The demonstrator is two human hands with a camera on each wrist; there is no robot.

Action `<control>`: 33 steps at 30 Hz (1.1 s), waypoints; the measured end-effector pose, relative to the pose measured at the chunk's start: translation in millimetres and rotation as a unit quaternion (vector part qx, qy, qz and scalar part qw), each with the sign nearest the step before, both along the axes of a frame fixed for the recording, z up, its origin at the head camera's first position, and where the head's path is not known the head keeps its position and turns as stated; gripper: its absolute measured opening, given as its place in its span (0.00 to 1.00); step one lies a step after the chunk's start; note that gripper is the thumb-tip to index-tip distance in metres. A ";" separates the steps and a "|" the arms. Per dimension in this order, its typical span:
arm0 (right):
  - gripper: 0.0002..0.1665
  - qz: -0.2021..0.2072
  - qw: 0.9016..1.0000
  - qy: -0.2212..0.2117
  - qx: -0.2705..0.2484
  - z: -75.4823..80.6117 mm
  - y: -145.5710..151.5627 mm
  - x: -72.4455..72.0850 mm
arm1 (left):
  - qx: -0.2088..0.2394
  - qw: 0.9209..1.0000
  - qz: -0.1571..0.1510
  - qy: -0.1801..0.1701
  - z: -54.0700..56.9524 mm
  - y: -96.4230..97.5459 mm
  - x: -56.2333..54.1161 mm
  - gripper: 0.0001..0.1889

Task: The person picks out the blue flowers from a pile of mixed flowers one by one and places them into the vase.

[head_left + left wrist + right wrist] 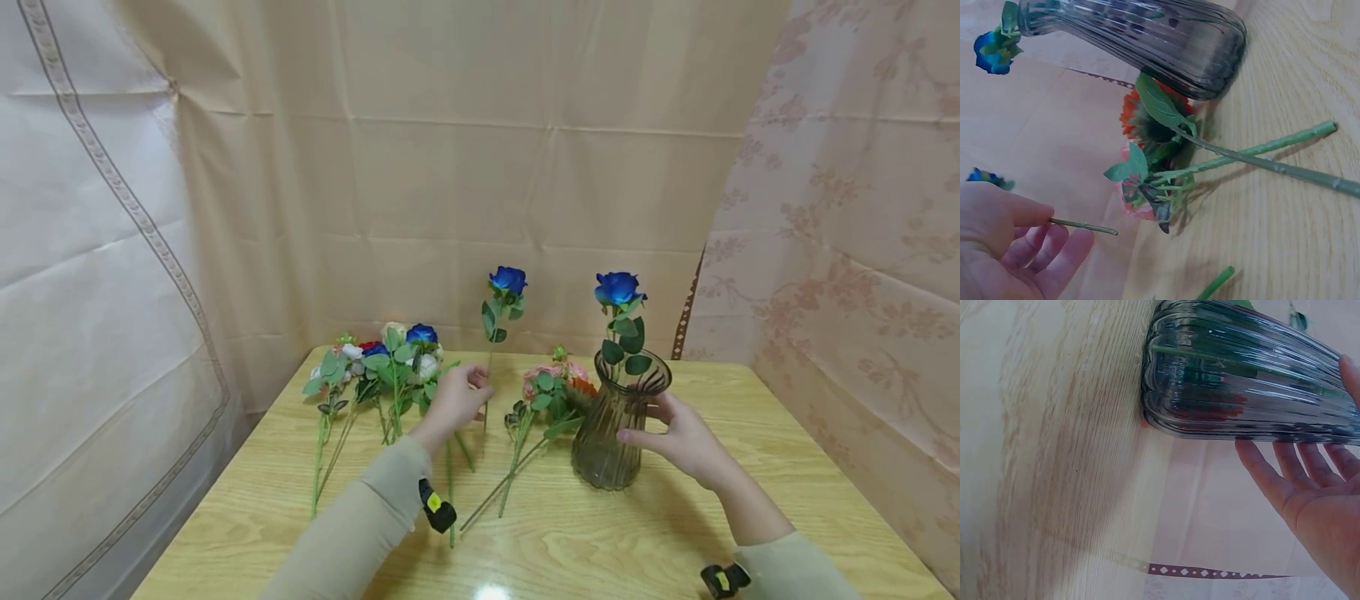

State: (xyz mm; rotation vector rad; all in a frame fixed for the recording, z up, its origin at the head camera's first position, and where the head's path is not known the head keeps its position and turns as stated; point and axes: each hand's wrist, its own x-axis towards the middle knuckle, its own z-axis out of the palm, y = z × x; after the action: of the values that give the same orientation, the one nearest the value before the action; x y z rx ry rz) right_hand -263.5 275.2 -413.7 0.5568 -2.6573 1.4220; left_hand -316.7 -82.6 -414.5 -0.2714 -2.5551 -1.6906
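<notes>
In the head view my left hand pinches the stem of a blue rose and holds it upright above the table. The cut end of that stem sticks out past my fingertips in the left wrist view. At the right, my right hand holds the side of a dark ribbed glass vase, thumb in front and fingers behind. In the right wrist view its fingertips touch the glass. Another blue rose stands in the vase, its leaves at the rim.
Left of my left hand lies a bunch of artificial flowers, white, red and blue. Between the hands lie pink and orange flowers, stems crossed toward the front. They rest on a wooden table, with a beige curtain behind it.
</notes>
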 end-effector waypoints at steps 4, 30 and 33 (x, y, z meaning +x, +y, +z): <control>0.52 -0.001 1.000 -0.001 0.000 0.7 0.4 0.1 | 0.007 1.000 -0.008 0.018 5.0 -0.3 1.4 0.12; 0.51 -0.002 1.000 -0.004 0.005 1.9 -0.5 1.9 | 0.027 0.997 -0.047 0.059 21.5 -9.9 33.8 0.12; 0.51 -0.001 1.000 -0.003 0.004 2.0 -0.6 2.1 | 0.029 0.996 -0.058 0.060 20.8 -11.7 37.7 0.12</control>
State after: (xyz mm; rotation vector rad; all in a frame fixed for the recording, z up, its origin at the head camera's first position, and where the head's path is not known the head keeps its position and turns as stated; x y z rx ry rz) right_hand -261.4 274.7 -411.8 0.5505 -2.6684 1.4153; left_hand -279.0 -94.2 -393.7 -0.5103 -2.4436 -1.7264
